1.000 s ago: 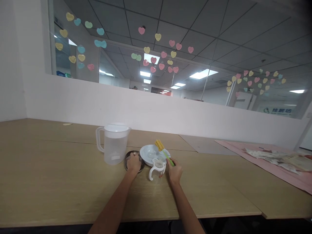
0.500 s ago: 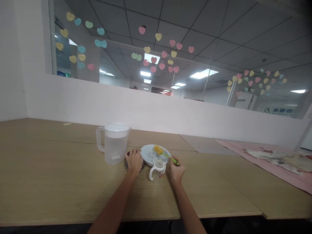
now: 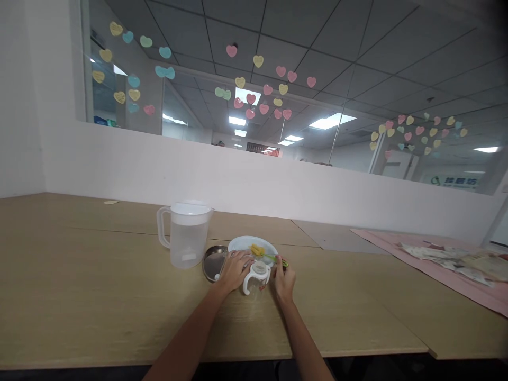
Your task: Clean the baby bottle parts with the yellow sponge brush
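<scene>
A small clear bottle with white handles stands on the counter directly between the two hands, just in front of a white plate. The left hand is laid against the bottle's left side, fingers loosely curled (whether it is truly gripped cannot be told). A green-handled brush is held closed in the right hand, its long axis running leftward and away, the yellow head lying over the plate just beyond the bottle's mouth. A steel dish and a water jug sit to the left.
</scene>
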